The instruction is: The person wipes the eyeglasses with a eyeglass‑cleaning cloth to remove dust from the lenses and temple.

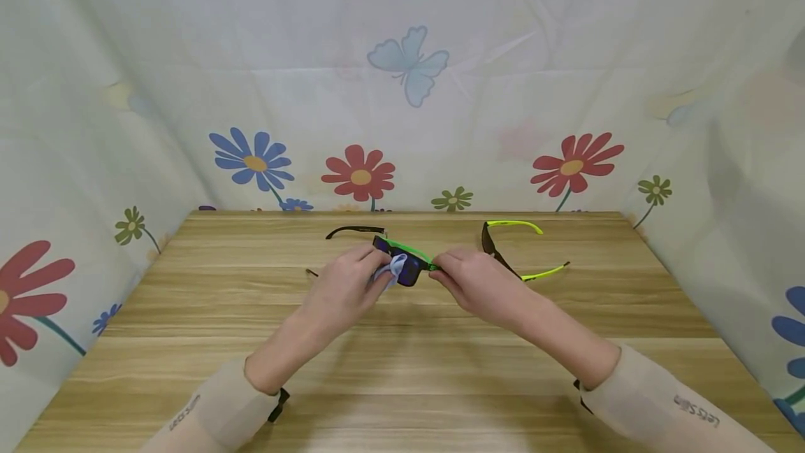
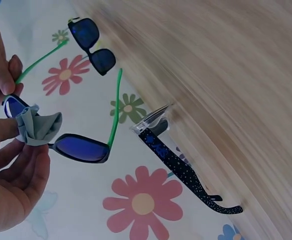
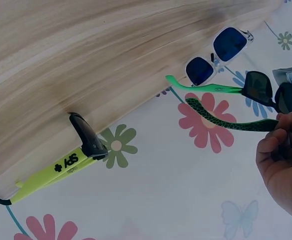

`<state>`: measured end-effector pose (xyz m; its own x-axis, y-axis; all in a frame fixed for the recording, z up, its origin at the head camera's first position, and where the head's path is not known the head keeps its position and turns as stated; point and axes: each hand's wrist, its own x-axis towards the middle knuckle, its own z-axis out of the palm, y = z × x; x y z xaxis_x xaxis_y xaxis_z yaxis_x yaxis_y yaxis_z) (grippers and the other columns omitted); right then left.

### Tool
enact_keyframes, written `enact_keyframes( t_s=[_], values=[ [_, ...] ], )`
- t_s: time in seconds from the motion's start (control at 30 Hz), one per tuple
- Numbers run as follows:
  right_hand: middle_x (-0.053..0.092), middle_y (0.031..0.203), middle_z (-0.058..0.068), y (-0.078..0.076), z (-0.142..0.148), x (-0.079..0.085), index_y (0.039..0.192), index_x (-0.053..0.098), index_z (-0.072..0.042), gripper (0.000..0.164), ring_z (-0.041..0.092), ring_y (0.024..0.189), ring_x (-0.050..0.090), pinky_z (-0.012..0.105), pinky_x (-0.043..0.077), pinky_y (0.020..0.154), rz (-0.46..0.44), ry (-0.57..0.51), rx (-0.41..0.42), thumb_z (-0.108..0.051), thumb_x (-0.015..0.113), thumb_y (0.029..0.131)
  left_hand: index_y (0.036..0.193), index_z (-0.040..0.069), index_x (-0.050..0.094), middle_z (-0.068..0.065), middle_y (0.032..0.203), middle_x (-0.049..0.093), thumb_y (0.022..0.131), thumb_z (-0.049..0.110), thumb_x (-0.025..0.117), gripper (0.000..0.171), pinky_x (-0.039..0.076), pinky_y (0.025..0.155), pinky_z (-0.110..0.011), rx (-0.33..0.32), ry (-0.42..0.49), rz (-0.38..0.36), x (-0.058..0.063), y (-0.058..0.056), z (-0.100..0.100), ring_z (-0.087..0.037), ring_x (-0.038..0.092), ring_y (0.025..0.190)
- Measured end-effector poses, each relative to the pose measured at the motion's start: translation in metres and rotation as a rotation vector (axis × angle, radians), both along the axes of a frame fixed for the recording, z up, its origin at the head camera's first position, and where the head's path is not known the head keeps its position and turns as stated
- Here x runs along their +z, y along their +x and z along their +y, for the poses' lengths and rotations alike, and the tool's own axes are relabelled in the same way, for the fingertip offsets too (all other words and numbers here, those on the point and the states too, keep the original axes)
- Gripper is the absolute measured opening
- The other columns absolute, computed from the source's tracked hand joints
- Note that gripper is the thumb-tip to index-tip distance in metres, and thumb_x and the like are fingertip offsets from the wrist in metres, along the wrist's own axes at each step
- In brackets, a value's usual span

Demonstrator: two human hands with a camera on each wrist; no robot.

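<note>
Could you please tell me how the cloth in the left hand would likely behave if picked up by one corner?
The cloth would probably hang limp, since it bunches into soft folds where the left hand pinches it. Its edges look thin, so it is likely light.

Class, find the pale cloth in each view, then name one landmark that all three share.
Head: the pale cloth is just below centre, in the left hand.
Left wrist: left side, about mid-height, pinched by that hand.
Right wrist: at the right edge, upper half.
Shared landmark: the green-armed sunglasses, right beside the cloth.
</note>
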<state>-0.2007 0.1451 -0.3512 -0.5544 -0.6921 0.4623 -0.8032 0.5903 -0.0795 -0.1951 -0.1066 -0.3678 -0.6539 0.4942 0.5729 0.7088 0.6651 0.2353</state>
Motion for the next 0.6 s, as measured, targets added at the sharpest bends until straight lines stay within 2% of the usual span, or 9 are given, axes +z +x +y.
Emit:
enact_keyframes(
  t_s=[0.2, 0.4, 0.6],
  values=[
    [0.06, 0.082, -0.001, 0.0005, 0.0005, -0.0008, 0.097, 0.068, -0.004, 0.008, 0.011, 0.069, 0.053, 0.027, 0.048, 0.061, 0.001, 0.01, -0.007, -0.011, 0.072, 0.098, 0.104, 0.002, 0.072, -0.005, 0.097, 0.068, 0.091, 0.01, 0.081, 0.018, 0.058, 0.074, -0.03, -0.018, 0.004, 0.016, 0.002, 0.0019, 0.0029, -0.017, 0.068, 0.086],
    [0.058, 0.079, -0.003, 0.0011, -0.0021, -0.0019, 0.096, 0.067, -0.004, 0.009, 0.012, 0.067, 0.05, 0.026, 0.046, 0.06, -0.007, 0.001, -0.001, -0.011, 0.071, 0.098, 0.104, 0.003, 0.073, -0.004, 0.097, 0.067, 0.089, 0.01, 0.082, 0.019, 0.058, 0.076, -0.028, -0.046, 0.002, 0.066, 0.0017, 0.0036, 0.0057, -0.015, 0.067, 0.087],
    [0.055, 0.078, -0.003, 0.0019, -0.0056, -0.0057, 0.094, 0.065, -0.004, 0.008, 0.012, 0.067, 0.047, 0.026, 0.044, 0.059, 0.005, -0.009, 0.019, -0.008, 0.072, 0.097, 0.106, 0.004, 0.072, -0.003, 0.096, 0.069, 0.088, 0.009, 0.083, 0.021, 0.057, 0.075, -0.027, -0.107, 0.033, 0.109, 0.0025, 0.0065, 0.01, -0.015, 0.065, 0.084]
  ],
)
